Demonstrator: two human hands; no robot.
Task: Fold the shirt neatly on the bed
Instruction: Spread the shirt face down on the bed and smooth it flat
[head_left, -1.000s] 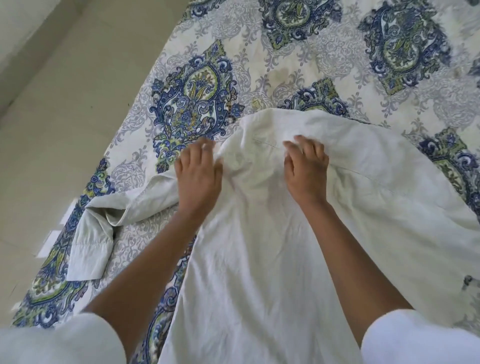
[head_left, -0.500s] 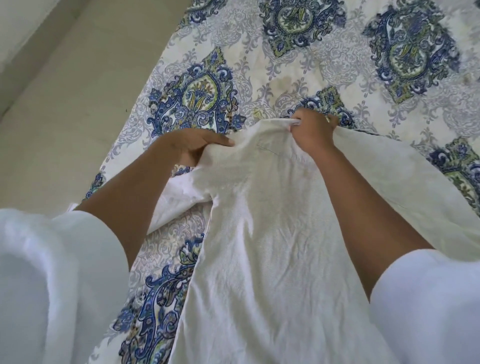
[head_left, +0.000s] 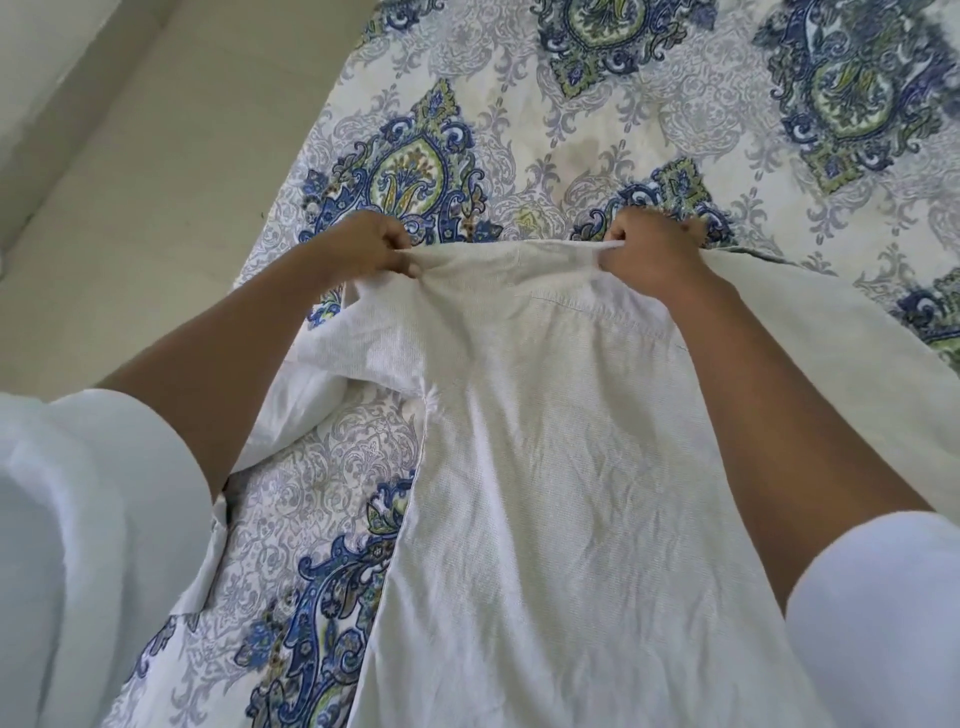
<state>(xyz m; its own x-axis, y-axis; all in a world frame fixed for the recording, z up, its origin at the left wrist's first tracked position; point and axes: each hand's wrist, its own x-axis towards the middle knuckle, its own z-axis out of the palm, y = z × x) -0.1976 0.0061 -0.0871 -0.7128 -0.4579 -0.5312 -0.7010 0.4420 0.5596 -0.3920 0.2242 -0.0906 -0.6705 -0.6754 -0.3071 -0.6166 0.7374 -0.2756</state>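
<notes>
Between my left hand and right hand, both pinching its far edge, the shirt stretches taut. Light, limp cloth; best gripped at the shoulders, over the bed.

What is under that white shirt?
The white shirt lies on a blue-and-green patterned bedspread, which shows along its left edge and beyond its top. The left hand and right hand pinch its top edge. The bed beneath its middle is covered, unseen.
</notes>
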